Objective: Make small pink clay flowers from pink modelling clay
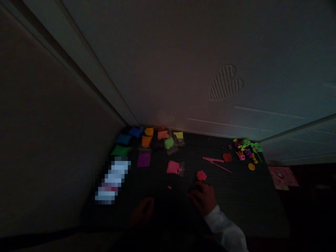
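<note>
The light is dim. My right hand [203, 198], in a white sleeve, is low over the dark table with its fingers curled in a pinch. A tiny pink bit of modelling clay [188, 195] shows at its fingertips. Just beyond that hand sits a pink clay flower [201, 175] made of many small petals. My left hand [143, 210] is in shadow near the front edge, fingers curled together; whatever is in them is hidden. Between and beyond the hands lies a small pink clay scrap [169, 187]. Farther back is a bag of pink clay [173, 167].
Bags of coloured clay, including purple [144, 159] and green [121, 151], line the back left. A blurred bright screen [112, 180] lies left. Pink tools [214, 160] and a red clay lump [226, 157] are right of centre. Finished clay pieces [246, 148] crowd the back right corner.
</note>
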A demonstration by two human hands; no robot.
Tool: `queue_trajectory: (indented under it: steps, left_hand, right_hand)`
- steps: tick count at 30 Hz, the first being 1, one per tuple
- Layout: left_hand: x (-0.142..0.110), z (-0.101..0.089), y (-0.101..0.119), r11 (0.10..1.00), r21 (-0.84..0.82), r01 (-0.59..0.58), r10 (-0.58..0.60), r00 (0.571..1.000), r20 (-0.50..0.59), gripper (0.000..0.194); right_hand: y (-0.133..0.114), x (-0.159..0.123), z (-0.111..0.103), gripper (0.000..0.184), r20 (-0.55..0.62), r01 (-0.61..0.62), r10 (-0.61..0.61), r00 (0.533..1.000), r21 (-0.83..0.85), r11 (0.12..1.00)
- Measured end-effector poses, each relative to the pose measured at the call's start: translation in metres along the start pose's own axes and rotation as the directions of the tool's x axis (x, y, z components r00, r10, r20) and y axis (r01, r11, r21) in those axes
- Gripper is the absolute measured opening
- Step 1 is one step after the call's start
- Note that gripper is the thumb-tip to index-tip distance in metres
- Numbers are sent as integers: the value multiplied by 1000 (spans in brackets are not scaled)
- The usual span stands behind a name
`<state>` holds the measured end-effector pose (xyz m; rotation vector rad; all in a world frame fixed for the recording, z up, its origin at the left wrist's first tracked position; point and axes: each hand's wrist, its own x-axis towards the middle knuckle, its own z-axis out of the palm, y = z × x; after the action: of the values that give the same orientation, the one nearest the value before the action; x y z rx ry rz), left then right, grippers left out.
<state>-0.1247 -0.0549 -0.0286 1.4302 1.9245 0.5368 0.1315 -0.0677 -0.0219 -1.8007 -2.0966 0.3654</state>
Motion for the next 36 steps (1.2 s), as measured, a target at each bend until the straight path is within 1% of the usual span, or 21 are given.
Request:
queue_trajectory:
  steps: [4,6,8,12,14,18,24,26,29,33,35,36]
  left_hand:
    - [6,-4,-7,999,22,-46,45,997,63,29]
    - [10,-5,-11,997,32,-77,73,992,103,26]
    - [12,-5,-15,994,42,-97,92,989,112,24]
    - [12,-1,-17,993,52,-106,103,993,64,23]
    - [10,1,-15,993,43,-109,108,994,34,22]
    - [7,3,-8,994,13,-111,111,994,9,22]
    - [7,-2,0,992,-43,-115,114,993,-14,27]
    - [8,-5,-1,991,-65,-114,114,993,-2,31]
    - [9,-9,-8,990,-87,-110,113,993,34,36]
    - [12,-13,-17,990,-92,-106,115,989,97,38]
    - [14,-16,-18,989,-92,-115,125,986,113,39]
    - [16,-17,-19,991,-88,-98,108,986,123,39]
  right_hand:
    - [2,0,1,20,-11,39,-39,999,17,999]
    - [3,-1,2,19,-11,38,-37,999,29,999]
    - [4,-1,3,19,-6,25,-25,1000,39,999]
    - [2,0,3,21,15,17,-18,1000,57,998]
    - [1,1,3,21,20,13,-14,1000,59,998]
    - [0,2,0,23,29,13,-15,999,65,998]
    - [1,4,-6,31,5,15,-16,1000,94,995]
    - [1,3,-7,30,2,30,-31,1000,120,992]
    - [0,-1,-10,28,7,43,-45,999,164,985]
    - [-1,-4,-18,31,18,30,-35,999,209,977]
    - [0,-3,-21,34,8,51,-55,998,222,974]
    - [1,-2,-21,35,-7,69,-69,998,223,972]
